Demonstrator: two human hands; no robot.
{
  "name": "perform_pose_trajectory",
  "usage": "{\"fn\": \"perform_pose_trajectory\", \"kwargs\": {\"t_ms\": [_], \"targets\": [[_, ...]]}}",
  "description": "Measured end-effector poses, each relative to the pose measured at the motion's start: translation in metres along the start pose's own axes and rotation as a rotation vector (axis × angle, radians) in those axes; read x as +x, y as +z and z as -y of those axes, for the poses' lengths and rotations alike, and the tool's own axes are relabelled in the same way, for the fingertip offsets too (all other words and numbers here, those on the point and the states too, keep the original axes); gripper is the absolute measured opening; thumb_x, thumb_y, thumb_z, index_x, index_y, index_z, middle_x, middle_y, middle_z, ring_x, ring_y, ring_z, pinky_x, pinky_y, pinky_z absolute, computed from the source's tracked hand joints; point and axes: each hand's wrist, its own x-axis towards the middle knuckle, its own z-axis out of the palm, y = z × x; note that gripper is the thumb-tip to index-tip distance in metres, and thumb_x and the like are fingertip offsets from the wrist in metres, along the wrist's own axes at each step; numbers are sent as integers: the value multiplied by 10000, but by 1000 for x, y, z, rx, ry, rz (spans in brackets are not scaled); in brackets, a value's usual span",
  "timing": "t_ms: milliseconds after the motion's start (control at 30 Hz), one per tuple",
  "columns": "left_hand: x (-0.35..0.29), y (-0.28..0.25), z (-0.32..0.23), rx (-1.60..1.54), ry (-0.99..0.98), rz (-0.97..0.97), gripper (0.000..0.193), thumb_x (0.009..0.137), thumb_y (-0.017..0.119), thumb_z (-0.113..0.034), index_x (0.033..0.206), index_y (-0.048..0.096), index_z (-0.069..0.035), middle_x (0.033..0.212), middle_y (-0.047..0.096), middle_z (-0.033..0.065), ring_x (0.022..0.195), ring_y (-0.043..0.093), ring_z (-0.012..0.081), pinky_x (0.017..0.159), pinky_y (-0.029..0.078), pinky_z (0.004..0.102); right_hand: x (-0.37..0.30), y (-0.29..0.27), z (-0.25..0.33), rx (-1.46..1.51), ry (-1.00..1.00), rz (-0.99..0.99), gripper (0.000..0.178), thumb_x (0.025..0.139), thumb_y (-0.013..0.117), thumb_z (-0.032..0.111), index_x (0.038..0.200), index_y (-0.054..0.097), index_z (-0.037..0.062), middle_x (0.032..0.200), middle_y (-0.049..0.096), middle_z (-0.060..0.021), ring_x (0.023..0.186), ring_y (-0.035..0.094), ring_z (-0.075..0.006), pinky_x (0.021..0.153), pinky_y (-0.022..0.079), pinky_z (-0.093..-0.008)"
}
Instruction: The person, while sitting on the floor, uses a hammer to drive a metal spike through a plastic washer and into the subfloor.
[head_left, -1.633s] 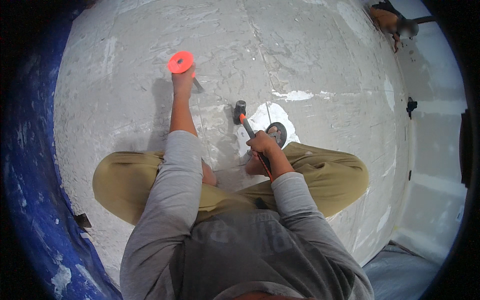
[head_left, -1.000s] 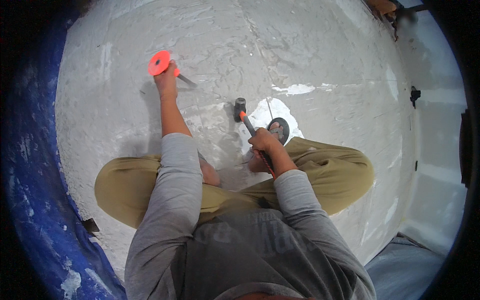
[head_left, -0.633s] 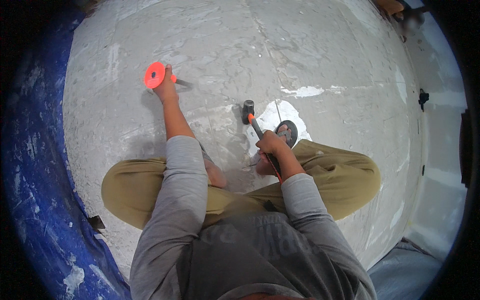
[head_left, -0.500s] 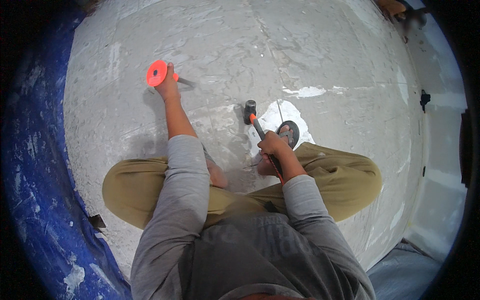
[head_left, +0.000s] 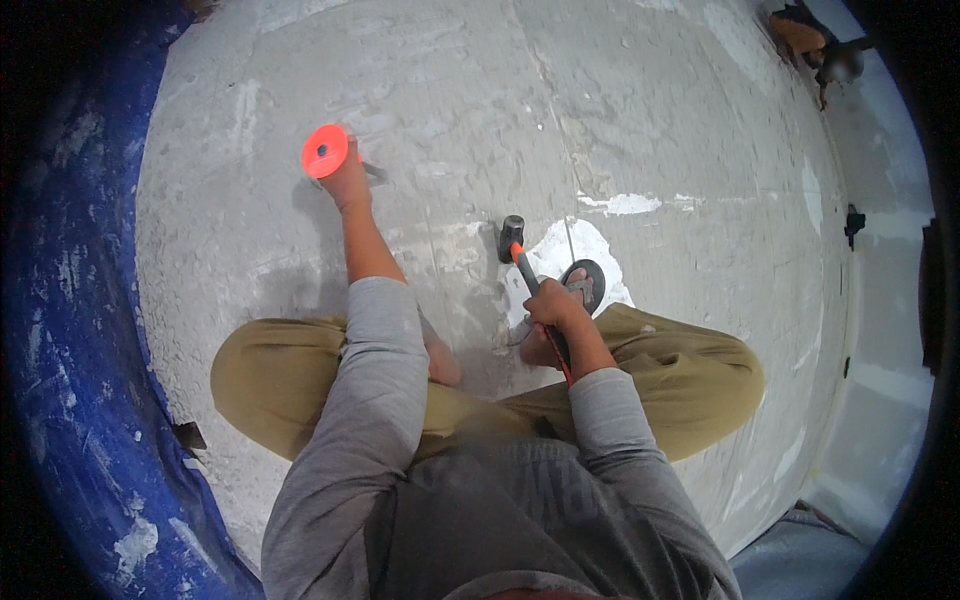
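Note:
My left hand [head_left: 346, 186] is closed around a hand-guarded chisel, held out ahead over the floor at the left. Its round orange guard [head_left: 325, 151] faces up and hides most of the grip, and a short dark length of its shank [head_left: 375, 172] shows beyond my fingers. In my right hand [head_left: 556, 303] is a short-handled sledgehammer [head_left: 513, 235], gripped partway along its dark and orange handle. The hammer's black head is beside a white patch, near my sandalled right foot [head_left: 584, 284]; whether it touches the floor I cannot tell.
Rough grey flooring [head_left: 400, 80] with seams and pale residue spreads around my bent legs. A bright white patch [head_left: 590, 240] lies by my right foot. Blue tarp [head_left: 70, 330] lines the left, a pale wall [head_left: 885, 300] the right. An unclear brownish shape [head_left: 805, 35] is at far right.
The view has shifted slightly, so floor and hands appear a little lower and farther right. Both grips are the same, and the hammer keeps its place beside the white patch.

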Motion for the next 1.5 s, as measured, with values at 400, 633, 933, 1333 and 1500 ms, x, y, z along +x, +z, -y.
{"fn": "perform_pose_trajectory", "kwargs": {"t_ms": [400,633,933,1333,1500], "targets": [[103,41,-147,443,321,634,243,811,716,-218,950,623,-42,769,601,8,687,555,109,594,471,282,-27,-30,47,-165,89,124,324,735,596,192,848,654,-106,859,670,-240,815,673,-352,763,516,-420],[79,28,-193,986,505,1144,283,763,722,-241,943,620,-47,794,640,55,703,590,154,634,493,325,-17,-17,21,-115,61,17,277,766,590,170,693,650,-91,665,671,-186,561,675,-290,563,540,-393],[18,-145,-16,1037,311,1534,250,776,658,-258,923,642,-57,890,665,167,848,641,320,740,504,408,22,6,-14,-72,126,142,378,709,631,242,985,675,-13,1099,662,-190,1032,633,-370,921,415,-536],[-68,-290,126,1026,28,1208,250,789,657,-245,941,636,-48,922,663,158,884,641,312,771,504,401,-3,-10,1,-113,88,63,370,745,608,262,946,638,-47,956,655,-201,871,631,-351,801,449,-475],[-75,-298,134,1039,6,1181,252,786,664,-238,944,635,-44,935,663,153,894,639,308,781,503,397,-5,-10,6,-68,7,15,316,753,605,200,774,632,-114,705,659,-205,592,653,-307,592,519,-401]]}}
